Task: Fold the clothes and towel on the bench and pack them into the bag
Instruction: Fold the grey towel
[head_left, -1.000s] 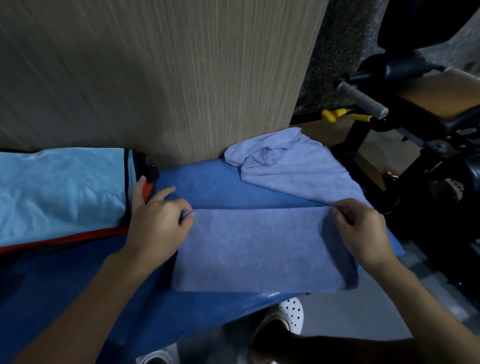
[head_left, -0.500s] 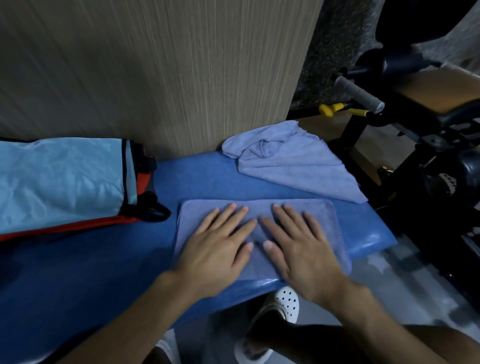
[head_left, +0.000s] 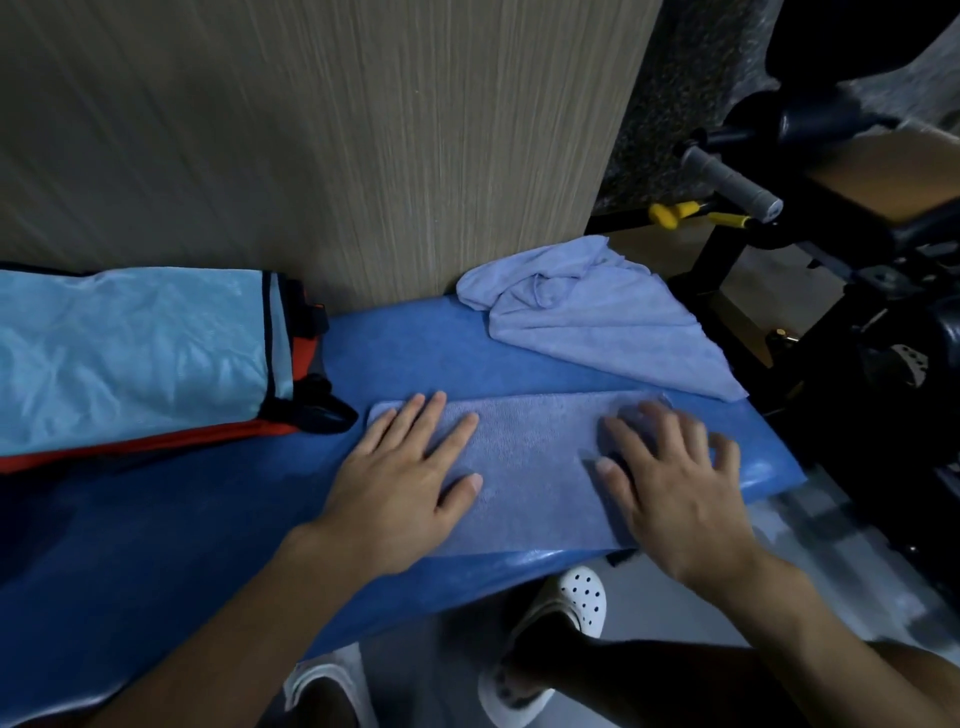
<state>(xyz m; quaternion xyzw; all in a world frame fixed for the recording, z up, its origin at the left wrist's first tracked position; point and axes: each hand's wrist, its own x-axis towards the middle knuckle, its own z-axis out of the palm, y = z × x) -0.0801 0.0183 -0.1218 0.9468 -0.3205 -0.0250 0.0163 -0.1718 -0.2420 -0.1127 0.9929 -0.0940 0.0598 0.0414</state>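
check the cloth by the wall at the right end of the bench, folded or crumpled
Crumpled: the light blue cloth lies in a loose wrinkled heap, one corner trailing toward the bench edge.

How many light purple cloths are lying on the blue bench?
2. A folded cloth lies near the front edge, under the left hand and right hand. A crumpled cloth lies behind it, further right. Others may be hidden in the bag.

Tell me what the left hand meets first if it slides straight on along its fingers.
The left hand leaves the towel, crosses bare bench, then probably meets the crumpled cloth; it may just miss and reach the wall.
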